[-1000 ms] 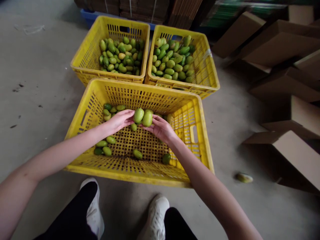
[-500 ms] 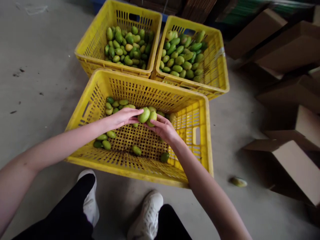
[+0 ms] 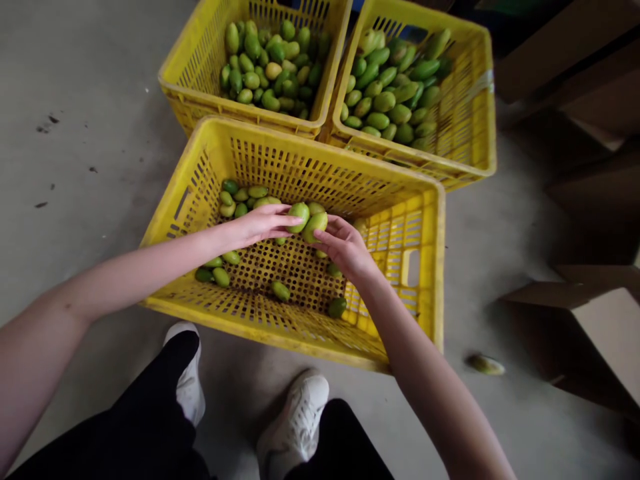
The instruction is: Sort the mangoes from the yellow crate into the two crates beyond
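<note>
Over the near yellow crate [image 3: 295, 155], my left hand [image 3: 263, 223] is closed on a green mango [image 3: 299, 217]. My right hand [image 3: 346, 247] grips a second green mango [image 3: 315, 227] between thumb and fingers, right beside the first. Below both hands, several green mangoes lie on the crate's perforated floor. One loose mango [image 3: 281, 291] is near the middle front, and a darker one [image 3: 337, 307] sits by the right front. More fruit at the back of the crate is partly hidden behind my hands.
Behind stand two more yellow crates holding many mangoes, one at the left [image 3: 200, 60] and one at the right [image 3: 467, 120]. Open cardboard boxes [image 3: 607, 333] line the right side. A mango [image 3: 486, 364] lies on the floor. My white shoes [image 3: 300, 417] are close to the crate's front.
The view has shifted, so the crates sit higher and farther right in the picture. Both hands still hold the two mangoes together, with the fruit turned slightly.
</note>
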`<state>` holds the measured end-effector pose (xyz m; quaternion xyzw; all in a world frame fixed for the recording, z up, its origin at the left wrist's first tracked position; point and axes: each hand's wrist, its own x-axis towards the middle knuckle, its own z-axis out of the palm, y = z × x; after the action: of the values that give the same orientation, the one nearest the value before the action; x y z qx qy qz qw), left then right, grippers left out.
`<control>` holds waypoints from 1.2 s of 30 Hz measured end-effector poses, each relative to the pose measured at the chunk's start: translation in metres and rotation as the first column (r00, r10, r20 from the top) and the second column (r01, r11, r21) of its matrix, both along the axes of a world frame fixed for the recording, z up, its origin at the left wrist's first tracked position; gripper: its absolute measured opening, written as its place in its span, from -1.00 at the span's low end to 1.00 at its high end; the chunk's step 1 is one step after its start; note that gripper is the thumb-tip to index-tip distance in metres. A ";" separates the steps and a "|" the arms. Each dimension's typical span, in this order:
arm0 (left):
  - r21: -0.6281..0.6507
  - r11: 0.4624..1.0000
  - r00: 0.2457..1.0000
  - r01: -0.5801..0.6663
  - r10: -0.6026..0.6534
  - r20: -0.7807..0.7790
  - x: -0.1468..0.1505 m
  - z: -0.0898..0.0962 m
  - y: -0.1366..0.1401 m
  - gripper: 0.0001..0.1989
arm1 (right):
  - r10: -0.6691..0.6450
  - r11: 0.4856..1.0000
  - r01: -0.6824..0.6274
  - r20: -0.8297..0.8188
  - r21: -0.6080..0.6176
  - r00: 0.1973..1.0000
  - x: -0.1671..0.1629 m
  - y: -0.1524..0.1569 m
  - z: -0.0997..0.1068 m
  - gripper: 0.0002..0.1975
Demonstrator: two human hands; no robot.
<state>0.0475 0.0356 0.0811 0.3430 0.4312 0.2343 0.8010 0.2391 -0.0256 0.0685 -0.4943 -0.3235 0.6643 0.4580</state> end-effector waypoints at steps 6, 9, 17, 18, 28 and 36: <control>0.107 0.994 0.999 -0.033 0.030 0.031 -0.003 -0.003 0.002 -0.63 | -0.066 0.997 0.065 0.021 0.050 0.998 -0.001 0.000 -0.003 -0.54; 0.229 0.973 1.000 0.005 -0.009 0.018 -0.005 -0.006 0.002 -0.51 | -0.089 0.994 0.087 0.020 0.072 0.996 0.001 0.001 -0.006 -0.51; 0.350 0.936 0.999 0.048 -0.044 -0.020 -0.005 -0.006 0.001 -0.48 | -0.031 0.988 0.021 0.065 0.151 0.997 0.002 0.002 -0.011 -0.52; 0.351 0.935 0.999 0.046 -0.040 -0.025 -0.005 -0.005 0.001 -0.48 | -0.033 0.986 0.020 0.077 0.163 0.997 0.001 0.002 -0.011 -0.53; 0.093 0.992 0.994 0.086 -0.079 -0.081 -0.006 0.002 0.006 -0.63 | -0.102 0.994 0.106 -0.077 0.039 0.992 -0.002 0.003 -0.003 -0.56; 0.002 1.000 0.938 0.025 -0.024 0.347 0.000 0.030 0.009 -0.74 | -0.173 0.984 0.177 -0.342 -0.021 0.924 0.005 0.009 0.034 -0.81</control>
<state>0.0475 0.0448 0.1112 0.3008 0.2792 0.2807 0.8676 0.2443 -0.0168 0.1025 -0.3958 -0.1969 0.6949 0.5672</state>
